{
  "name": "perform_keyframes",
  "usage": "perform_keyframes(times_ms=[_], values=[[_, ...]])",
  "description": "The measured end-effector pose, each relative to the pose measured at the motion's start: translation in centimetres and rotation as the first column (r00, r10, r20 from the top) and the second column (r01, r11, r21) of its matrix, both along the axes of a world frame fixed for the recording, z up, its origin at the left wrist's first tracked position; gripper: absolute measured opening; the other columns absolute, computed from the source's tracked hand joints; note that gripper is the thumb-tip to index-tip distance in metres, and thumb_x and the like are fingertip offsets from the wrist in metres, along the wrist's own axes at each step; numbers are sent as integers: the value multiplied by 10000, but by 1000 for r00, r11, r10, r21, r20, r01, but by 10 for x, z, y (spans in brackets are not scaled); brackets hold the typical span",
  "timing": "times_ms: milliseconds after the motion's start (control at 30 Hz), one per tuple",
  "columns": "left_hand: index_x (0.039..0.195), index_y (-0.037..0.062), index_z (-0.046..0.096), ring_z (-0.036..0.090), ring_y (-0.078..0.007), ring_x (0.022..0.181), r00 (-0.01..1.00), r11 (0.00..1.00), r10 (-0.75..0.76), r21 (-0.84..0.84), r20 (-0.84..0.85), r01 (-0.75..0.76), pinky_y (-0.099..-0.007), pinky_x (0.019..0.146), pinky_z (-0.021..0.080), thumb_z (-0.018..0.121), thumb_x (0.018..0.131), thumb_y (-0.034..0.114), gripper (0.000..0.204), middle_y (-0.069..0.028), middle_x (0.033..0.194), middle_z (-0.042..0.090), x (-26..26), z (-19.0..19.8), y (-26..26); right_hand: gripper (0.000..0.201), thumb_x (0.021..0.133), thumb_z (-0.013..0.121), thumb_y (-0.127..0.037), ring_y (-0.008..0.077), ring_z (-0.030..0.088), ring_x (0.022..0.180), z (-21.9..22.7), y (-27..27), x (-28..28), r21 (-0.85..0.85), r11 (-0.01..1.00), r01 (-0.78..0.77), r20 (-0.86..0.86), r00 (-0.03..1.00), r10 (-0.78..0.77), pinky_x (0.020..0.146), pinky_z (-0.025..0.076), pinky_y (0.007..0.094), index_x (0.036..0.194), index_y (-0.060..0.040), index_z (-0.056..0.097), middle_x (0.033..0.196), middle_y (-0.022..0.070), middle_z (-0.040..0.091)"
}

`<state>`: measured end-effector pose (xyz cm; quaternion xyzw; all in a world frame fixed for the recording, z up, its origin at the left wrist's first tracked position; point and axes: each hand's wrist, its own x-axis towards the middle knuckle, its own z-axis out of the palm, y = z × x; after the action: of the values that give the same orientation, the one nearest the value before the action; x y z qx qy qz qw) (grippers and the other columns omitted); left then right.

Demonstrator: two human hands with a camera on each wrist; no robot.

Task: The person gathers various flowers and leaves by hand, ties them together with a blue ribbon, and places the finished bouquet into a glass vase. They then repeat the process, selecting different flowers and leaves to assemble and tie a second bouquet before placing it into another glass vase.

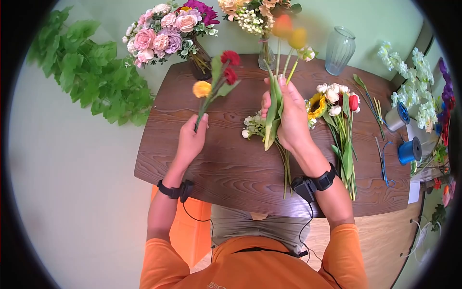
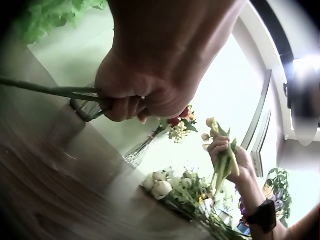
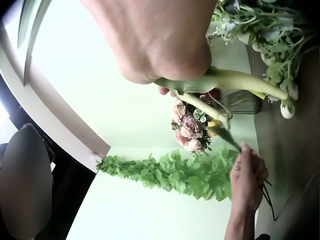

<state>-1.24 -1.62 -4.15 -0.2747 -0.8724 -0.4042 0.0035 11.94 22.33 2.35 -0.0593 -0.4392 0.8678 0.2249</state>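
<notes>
- L hand [image 1: 191,137]: red/yellow bunch [image 1: 210,98] is pinched btwn thumb & fingers, low on stems; heads are pointed away from the body, tilted to R; lower stem ends are seen below the fist in both wrist views.
- R hand [image 1: 291,118]: tulip bunch [image 1: 273,108] is gripped, fingers curled round stems approx. mid-length; orange & yellow heads are held up past the fingers, pale stem ends stick out below, toward the body.
- Key relation: both bunches are held above the table [image 1: 221,159], side by side, well apart; long axes are angled approx. the same way, heads far, stems near. Red/yellow bunch lies to L of tulip bunch, w/ red heads on the side nearer it.
- Sunflower [image 1: 317,106] & red tulip [image 1: 353,102] are laid on the table to R of R hand, which is nearer than L; adjacent stems [image 1: 347,159] are pointed at the near edge.
- Small white flowers [image 1: 252,126] are partly hidden behind R hand; contact can't be told.
</notes>
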Motion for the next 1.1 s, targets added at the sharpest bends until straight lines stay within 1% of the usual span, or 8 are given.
perform_keyframes(times_ms=[67, 200, 267, 400, 600, 800, 967, 1100], values=[[744, 93, 486, 370, -77, 501, 976, 919, -43, 391, 211, -44, -254, 465, 289, 559, 1078, 311, 405, 44, 598, 382, 13, 15, 7, 422, 1099, 465, -419, 92, 544, 643, 1, 0, 0, -6, 1000, -1, 2, 1000, 1, 607, 484, 248, 1207, -30, 584, 741, 16, 585], [684, 150, 356, 263, -56, 482, 932, 746, -151, 657, 330, -112, -240, 447, 207, 504, 1101, 328, 476, 63, 587, 280, 40, 55, 20, 411, 1100, 465, -411, 91, 546, 640, 1, -2, -1, 6, 1000, 7, 22, 1000, -7, 603, 485, 248, 1203, -33, 590, 742, 13, 588], [678, 158, 276, 217, -57, 489, 892, 589, -331, 806, 308, -60, -253, 443, 179, 466, 1110, 358, 513, 64, 588, 229, 44, 66, 22, 407, 1101, 464, -407, 91, 547, 639, 0, -2, -1, 11, 1000, 4, 18, 1000, -4, 602, 485, 249, 1202, -34, 592, 742, 12, 589], [667, 159, 272, 211, -61, 482, 875, 541, -380, 840, 299, -53, -257, 441, 178, 431, 1116, 392, 531, 61, 576, 234, 48, 70, 31, 404, 1101, 466, -403, 89, 549, 641, 0, -2, -1, -2, 1000, 1, 22, 1000, -1, 604, 483, 246, 1204, -35, 594, 743, 11, 593], [647, 154, 273, 225, -69, 472, 835, 650, -346, 751, 429, -116, -263, 435, 199, 419, 1116, 412, 555, 51, 565, 247, 48, 9, 42, 399, 1100, 468, -400, 88, 548, 641, 1, -2, -1, -7, 1000, 9, 32, 999, -9, 605, 482, 244, 1204, -36, 596, 745, 10, 593], [650, 145, 292, 252, -70, 466, 784, 710, -363, 695, 503, -117, -258, 432, 211, 409, 1117, 417, 553, 43, 562, 265, 53, -12, 43, 394, 1105, 458, -395, 88, 547, 649, 1, -4, -1, -7, 1000, 6, 39, 999, -6, 613, 478, 245, 1210, -38, 590, 740, 11, 589], [657, 142, 300, 258, -70, 458, 773, 753, -354, 651, 526, -99, -256, 426, 212, 409, 1118, 414, 547, 45, 563, 256, 52, -14, 39, 396, 1107, 448, -403, 89, 548, 655, 2, -6, 0, 4, 1000, -14, 18, 1000, 14, 619, 476, 245, 1209, -43, 578, 737, 15, 588], [800, 119, 412, 288, -30, 510, 748, 723, -417, 687, 517, -72, -225, 444, 243, 419, 1121, 377, 412, 68, 641, 326, 59, 8, 47, 402, 1107, 441, -416, 91, 549, 637, -4, -11, -1, 31, 999, -28, 24, 999, 27, 597, 468, 237, 1185, -44, 571, 730, 17, 585]])
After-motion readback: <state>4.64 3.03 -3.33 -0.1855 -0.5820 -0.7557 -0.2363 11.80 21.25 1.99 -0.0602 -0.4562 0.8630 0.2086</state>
